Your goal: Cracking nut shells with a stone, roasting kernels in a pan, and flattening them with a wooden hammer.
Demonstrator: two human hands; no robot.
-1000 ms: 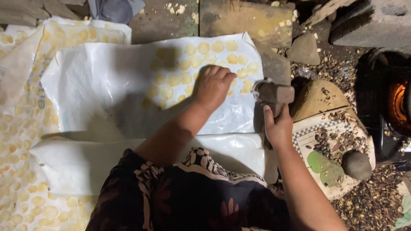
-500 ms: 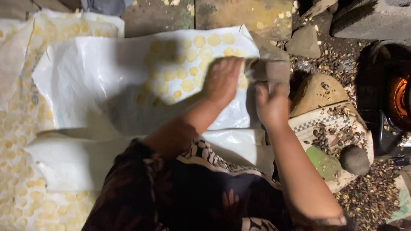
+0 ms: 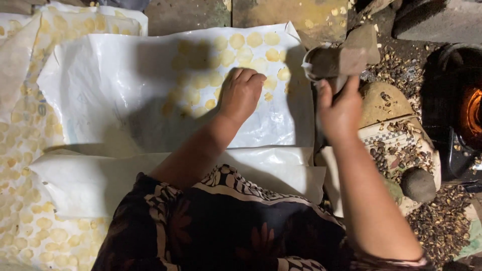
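While the left hand is pressing curled fingers onto pale yellow flattened discs near the white plastic sheet's far-right corner, the right hand is gripping a raised grey stone mallet; judging by this, laying-out is underway, calling for careful spacing.

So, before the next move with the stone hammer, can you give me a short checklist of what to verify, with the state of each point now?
1. Right hand has a firm grip on the stone hammer: ok, fingers wrap the handle.
2. Hammer raised clear of the white sheet: ok, it is lifted at the sheet's right edge.
3. Left hand away from the hammer: ok, it rests flat on the sheet, apart from the hammer head.
4. Something under the left fingers: cannot tell, the hand hides it.
5. Yellow discs lie flat in rows: ok.
6. Distance to the fire: ok, it glows at the far right, apart from both hands.
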